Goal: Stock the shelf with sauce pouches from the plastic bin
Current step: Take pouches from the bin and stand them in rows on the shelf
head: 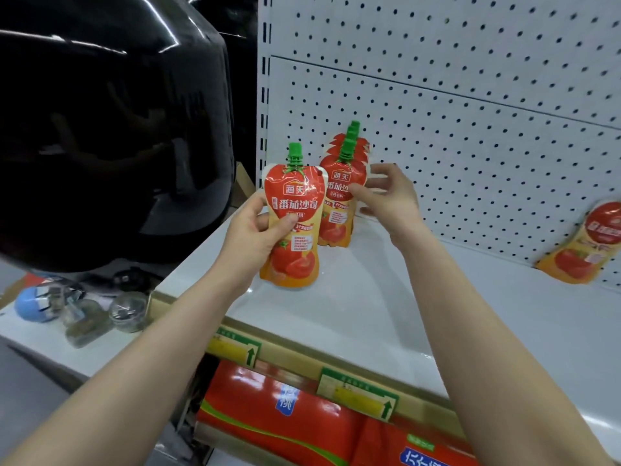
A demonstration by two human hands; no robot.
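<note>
My left hand (257, 235) grips a red and orange sauce pouch (291, 223) with a green cap, upright over the white shelf (353, 297). Just behind it stands a row of several like pouches (339, 196) against the pegboard back. My right hand (386, 196) touches the right side of that row, thumb on the front pouch and fingers spread behind it. Another pouch (584, 243) leans tilted against the pegboard at the far right. The plastic bin is out of view.
A large glossy black object (111, 129) fills the upper left, close to the shelf's left end. Red packages (302, 418) lie on the lower shelf under the price-label strip (356, 388). Small glass jars (127, 311) sit on a surface at the left.
</note>
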